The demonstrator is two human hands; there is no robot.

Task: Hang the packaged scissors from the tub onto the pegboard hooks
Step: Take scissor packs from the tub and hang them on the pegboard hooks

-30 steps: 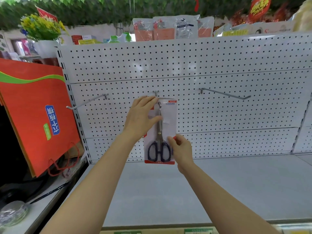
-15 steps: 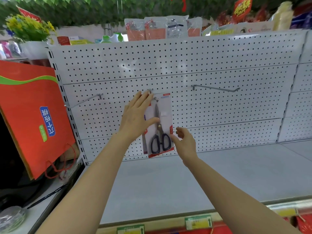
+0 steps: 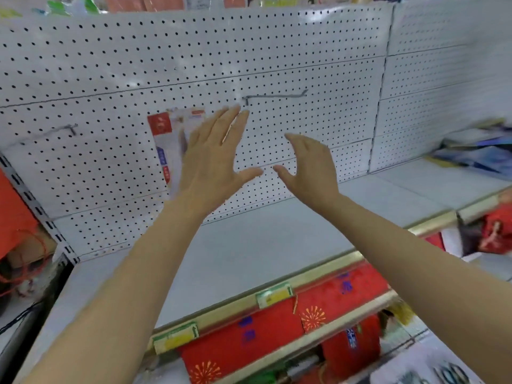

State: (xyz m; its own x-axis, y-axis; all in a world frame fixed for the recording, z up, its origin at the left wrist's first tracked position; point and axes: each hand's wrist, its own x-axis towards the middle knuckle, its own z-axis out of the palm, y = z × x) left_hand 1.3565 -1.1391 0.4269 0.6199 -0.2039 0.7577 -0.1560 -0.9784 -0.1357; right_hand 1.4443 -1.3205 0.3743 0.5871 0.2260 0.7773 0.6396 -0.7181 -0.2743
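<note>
The packaged scissors [image 3: 169,142] hang against the white pegboard [image 3: 194,65], blurred, their right part hidden behind my left hand. My left hand [image 3: 213,159] is spread flat with straight fingers in front of the pack, holding nothing. My right hand [image 3: 307,167] is apart from the pack to the right, fingers relaxed and empty. An empty metal hook [image 3: 274,96] juts from the board above my hands. Another empty hook [image 3: 50,131] sits at the left. The tub is not in view.
A grey shelf [image 3: 263,245] runs below the pegboard, with a gold edge strip and price tags [image 3: 274,296]. Red goods [image 3: 277,328] fill the shelf underneath. Blue packs [image 3: 476,153] lie at the far right. A red bag [image 3: 13,217] stands at the left.
Both hands have let go of the scissors pack, which now hangs on the board. My view has swung right and down, and the hands have moved right of the pack.
</note>
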